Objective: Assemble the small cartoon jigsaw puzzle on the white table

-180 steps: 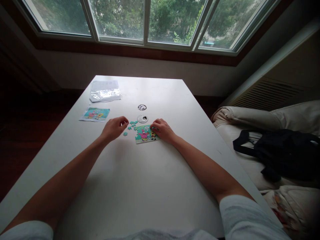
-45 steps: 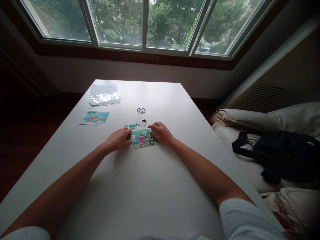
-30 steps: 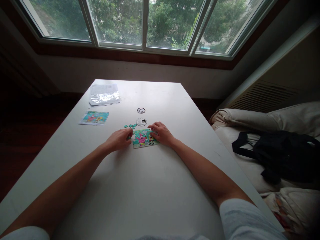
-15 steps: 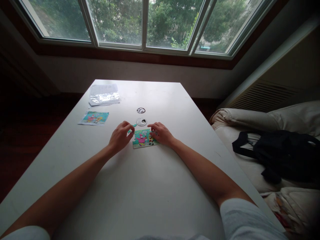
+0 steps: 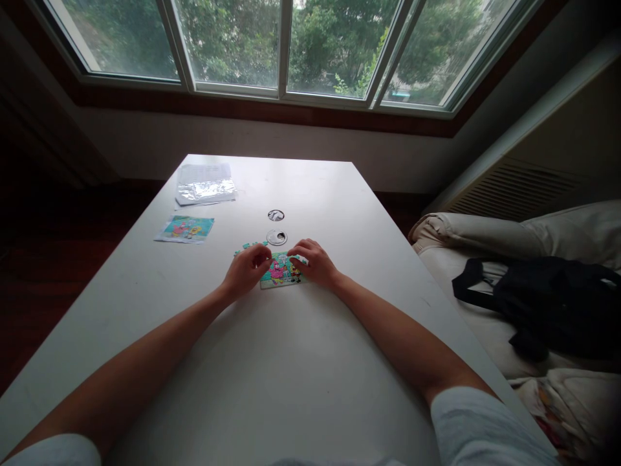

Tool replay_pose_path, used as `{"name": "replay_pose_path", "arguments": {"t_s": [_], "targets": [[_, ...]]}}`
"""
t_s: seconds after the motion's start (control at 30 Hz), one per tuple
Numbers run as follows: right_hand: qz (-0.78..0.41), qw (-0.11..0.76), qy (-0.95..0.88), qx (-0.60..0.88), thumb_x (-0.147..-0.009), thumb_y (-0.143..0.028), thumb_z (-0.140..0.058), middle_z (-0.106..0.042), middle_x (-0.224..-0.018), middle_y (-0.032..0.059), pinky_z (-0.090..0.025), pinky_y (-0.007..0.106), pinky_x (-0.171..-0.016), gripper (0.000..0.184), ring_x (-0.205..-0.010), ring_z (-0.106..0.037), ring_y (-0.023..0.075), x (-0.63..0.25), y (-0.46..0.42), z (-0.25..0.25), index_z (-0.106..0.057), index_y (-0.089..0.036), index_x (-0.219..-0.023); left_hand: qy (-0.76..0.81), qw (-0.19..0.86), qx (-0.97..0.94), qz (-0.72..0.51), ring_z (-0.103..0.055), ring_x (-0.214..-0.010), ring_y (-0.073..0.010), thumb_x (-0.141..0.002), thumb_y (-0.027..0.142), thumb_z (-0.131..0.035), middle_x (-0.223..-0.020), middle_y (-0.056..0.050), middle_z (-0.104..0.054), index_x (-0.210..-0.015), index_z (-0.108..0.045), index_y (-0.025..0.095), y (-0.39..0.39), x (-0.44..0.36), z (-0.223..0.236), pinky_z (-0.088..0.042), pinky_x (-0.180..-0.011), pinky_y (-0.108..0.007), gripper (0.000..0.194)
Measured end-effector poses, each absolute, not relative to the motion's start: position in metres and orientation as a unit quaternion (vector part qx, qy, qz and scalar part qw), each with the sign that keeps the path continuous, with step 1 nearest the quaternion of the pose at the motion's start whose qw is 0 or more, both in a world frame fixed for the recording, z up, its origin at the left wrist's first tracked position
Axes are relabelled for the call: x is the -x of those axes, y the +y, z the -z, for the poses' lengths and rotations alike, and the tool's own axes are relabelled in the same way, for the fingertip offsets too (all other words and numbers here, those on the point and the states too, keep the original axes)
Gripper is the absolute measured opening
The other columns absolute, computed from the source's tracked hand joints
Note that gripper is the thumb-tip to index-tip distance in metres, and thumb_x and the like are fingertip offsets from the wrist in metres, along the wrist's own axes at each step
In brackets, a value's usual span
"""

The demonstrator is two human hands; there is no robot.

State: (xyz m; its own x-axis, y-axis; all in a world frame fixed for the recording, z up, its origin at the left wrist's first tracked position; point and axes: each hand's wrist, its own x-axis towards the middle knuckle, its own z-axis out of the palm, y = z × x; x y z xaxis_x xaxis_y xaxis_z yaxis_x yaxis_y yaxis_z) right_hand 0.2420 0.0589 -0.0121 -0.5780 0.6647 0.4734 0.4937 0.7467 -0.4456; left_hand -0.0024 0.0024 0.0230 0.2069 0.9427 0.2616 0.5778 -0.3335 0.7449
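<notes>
- Coming through on my feed: a white-framed sliding window (image 5: 233, 48) with green trees behind it, and below it a smooth white rectangular table (image 5: 301, 369), its near edge out of my view.
- Over on the right, a cream padded sofa (image 5: 466, 223) with a crumpled black fabric item (image 5: 553, 310), cut off by the frame and too dark to name.
- Centre stage, the flat, rectangular, pink-and-green cartoon jigsaw puzzle (image 5: 279, 273) lies on the table between both hands; its upper left corner and right end are hidden from me.
- Small turquoise jigsaw pieces (image 5: 244, 248) sit just beyond the left hand (image 5: 243, 268), partly covered by it, so I can't count them.
- That left hand leans in at the puzzle's left end, knuckles raised, thumb and forefinger curled close together; whether a piece sits between them, I can't tell.
- The right hand (image 5: 316, 263) arches low over the right end, thumb and forefinger parted; its other fingers are hard to make out.
- Both forearms stretch forward from pale short sleeves (image 5: 478, 421), elbows wide, the lower frame cropping the left one.
</notes>
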Motion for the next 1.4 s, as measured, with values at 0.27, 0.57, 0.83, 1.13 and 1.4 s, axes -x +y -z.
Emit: {"name": "replay_pose_path", "arguments": {"t_s": [0.27, 0.57, 0.83, 1.13, 1.4], "targets": [[-0.175, 0.339, -0.876, 0.294, -0.098, -0.038, -0.062, -0.068, -0.102, 0.0068, -0.048, 0.039, -0.091, 0.016, -0.099, -0.061, 0.0229, -0.235, 0.050, 0.008, -0.071, -0.026, -0.104, 0.495, 0.310, -0.717, -0.382, -0.058, -0.072, -0.0137, -0.088, 0.029, -0.059, -0.078, 0.000, -0.064, -0.089, -0.060, 0.020, 0.001, -0.004, -0.016, -0.044, -0.064, -0.024, 0.010], [-0.252, 0.391, -0.848, 0.255, -0.097, -0.030, -0.064, -0.066, -0.089, 0.0045, -0.050, 0.031, -0.077, 0.009, -0.083, -0.061, 0.0177, -0.227, 0.042, -0.001, -0.069, -0.023, -0.095, 0.478, 0.315, -0.723, -0.385, -0.061, -0.071, -0.0130, -0.088, 0.026, -0.062, -0.078, 0.001, -0.068, -0.089, -0.064, 0.020, 0.000, -0.008, -0.009, -0.045, -0.067, -0.024, 0.006], [-0.300, 0.395, -0.825, 0.270, -0.096, -0.034, -0.064, -0.064, -0.085, 0.0025, -0.049, 0.029, -0.074, 0.013, -0.079, -0.060, 0.0157, -0.226, 0.040, 0.000, -0.069, -0.022, -0.093, 0.480, 0.328, -0.723, -0.372, -0.065, -0.080, -0.0152, -0.089, 0.028, -0.061, -0.085, -0.001, -0.071, -0.092, -0.067, 0.020, 0.002, -0.007, -0.002, -0.049, -0.070, -0.024, 0.011], [-0.312, 0.386, -0.819, 0.289, -0.096, -0.039, -0.063, -0.065, -0.085, 0.0029, -0.049, 0.030, -0.075, 0.018, -0.080, -0.059, 0.0162, -0.225, 0.039, -0.001, -0.069, -0.022, -0.093, 0.496, 0.306, -0.735, -0.348, -0.060, -0.070, -0.0129, -0.090, 0.033, -0.063, -0.078, 0.002, -0.069, -0.088, -0.067, 0.020, 0.001, -0.009, -0.004, -0.044, -0.066, -0.024, 0.014], [-0.382, 0.417, -0.733, 0.379, -0.089, -0.039, -0.067, -0.065, -0.078, -0.0006, -0.047, 0.028, -0.069, 0.019, -0.072, -0.058, 0.0147, -0.230, 0.049, 0.007, -0.067, -0.021, -0.093, 0.439, 0.160, -0.842, -0.269, -0.063, -0.098, -0.0217, -0.094, 0.026, -0.058, -0.101, -0.003, -0.072, -0.096, -0.069, 0.023, -0.003, -0.008, -0.004, -0.047, -0.095, -0.038, 0.011]]}}
